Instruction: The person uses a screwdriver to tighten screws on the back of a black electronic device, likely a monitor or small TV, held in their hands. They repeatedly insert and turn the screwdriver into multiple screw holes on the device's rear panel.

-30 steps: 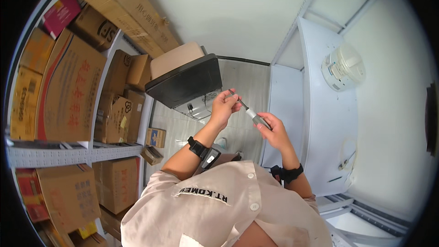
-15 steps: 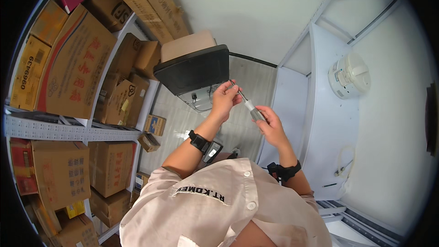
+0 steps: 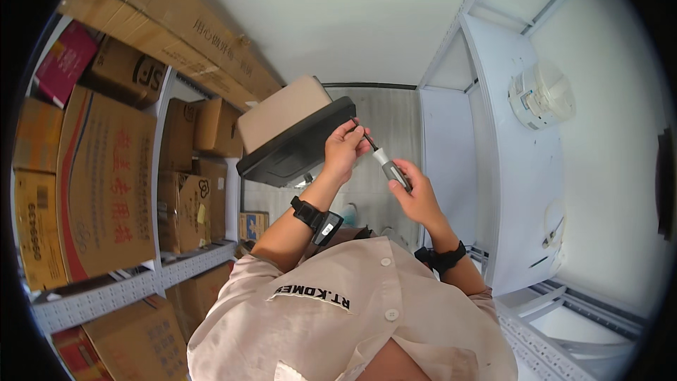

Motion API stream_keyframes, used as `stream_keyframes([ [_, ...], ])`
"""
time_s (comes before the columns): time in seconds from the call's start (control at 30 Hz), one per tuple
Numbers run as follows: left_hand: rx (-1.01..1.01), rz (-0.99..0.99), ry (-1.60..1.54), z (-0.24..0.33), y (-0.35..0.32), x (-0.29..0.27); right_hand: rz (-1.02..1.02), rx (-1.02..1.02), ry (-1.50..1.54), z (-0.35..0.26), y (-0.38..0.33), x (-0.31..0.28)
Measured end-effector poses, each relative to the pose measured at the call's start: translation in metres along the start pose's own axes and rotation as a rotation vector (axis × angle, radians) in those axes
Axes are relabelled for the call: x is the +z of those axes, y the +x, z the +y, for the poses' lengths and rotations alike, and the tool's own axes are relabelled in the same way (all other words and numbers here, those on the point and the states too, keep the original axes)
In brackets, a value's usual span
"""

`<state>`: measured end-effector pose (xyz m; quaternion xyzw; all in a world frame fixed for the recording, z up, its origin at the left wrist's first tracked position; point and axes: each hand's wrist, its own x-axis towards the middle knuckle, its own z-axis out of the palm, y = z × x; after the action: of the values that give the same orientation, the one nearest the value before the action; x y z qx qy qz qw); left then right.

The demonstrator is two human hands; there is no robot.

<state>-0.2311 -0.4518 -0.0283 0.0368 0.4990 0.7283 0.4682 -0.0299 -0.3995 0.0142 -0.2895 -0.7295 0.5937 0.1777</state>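
A screwdriver (image 3: 392,171) with a grey and white handle slants between my hands. My right hand (image 3: 416,196) is closed around its handle. The fingers of my left hand (image 3: 340,149) pinch the metal shaft near its far end; whether they also hold a small screw is too small to tell. Just beyond and left of my left hand is an appliance with a black panel (image 3: 293,147) and a beige box-shaped body (image 3: 278,114). The shaft's far end lies close to the panel's right corner. My left fingers partly cover the tip.
Shelves (image 3: 194,259) packed with cardboard boxes (image 3: 106,176) line the left, with a long carton (image 3: 183,32) above. At right, a white shelf (image 3: 486,85) carries a transparent bucket (image 3: 539,99) and a dark pen-like stick (image 3: 539,262). A small box (image 3: 254,226) lies on the floor.
The view has shifted, and the appliance now shows more of its beige top and less of its underside with the cord. My hands keep the same grip on the screwdriver.
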Motion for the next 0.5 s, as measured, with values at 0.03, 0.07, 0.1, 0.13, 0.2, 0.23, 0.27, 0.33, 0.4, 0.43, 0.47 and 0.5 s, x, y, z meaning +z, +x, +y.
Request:
stream_keyframes([
  [0.03,-0.008,-0.019,0.015,0.001,0.005,-0.003,0.009,0.003,0.033,0.006,0.001,0.004],
  [0.07,-0.015,-0.037,0.028,0.001,0.01,-0.007,0.016,0.006,0.066,0.01,0.003,0.008],
  [0.1,-0.027,-0.039,0.029,0.004,0.013,-0.008,0.011,0.035,0.086,0.011,0.004,0.011],
  [0.13,-0.037,-0.04,0.028,0.007,0.017,-0.009,0.005,0.063,0.105,0.011,0.007,0.014],
  [0.2,-0.049,-0.041,0.025,0.008,0.022,-0.011,0.012,0.093,0.114,0.015,0.01,0.02],
  [0.23,-0.049,-0.041,0.022,0.006,0.025,-0.011,0.025,0.096,0.104,0.019,0.01,0.024],
  [0.27,-0.05,-0.042,0.019,0.004,0.028,-0.012,0.037,0.098,0.093,0.021,0.011,0.026],
  [0.33,-0.07,-0.046,0.025,0.005,0.032,-0.016,0.043,0.126,0.109,0.018,0.012,0.03],
  [0.4,-0.084,-0.053,0.024,0.006,0.035,-0.018,0.046,0.136,0.11,0.016,0.013,0.032],
  [0.43,-0.089,-0.057,0.021,0.007,0.037,-0.018,0.047,0.131,0.102,0.015,0.014,0.032],
  [0.47,-0.094,-0.061,0.017,0.007,0.038,-0.018,0.047,0.126,0.094,0.015,0.015,0.032],
  [0.5,-0.091,-0.06,0.021,0.008,0.039,-0.018,0.055,0.132,0.123,0.015,0.016,0.033],
])
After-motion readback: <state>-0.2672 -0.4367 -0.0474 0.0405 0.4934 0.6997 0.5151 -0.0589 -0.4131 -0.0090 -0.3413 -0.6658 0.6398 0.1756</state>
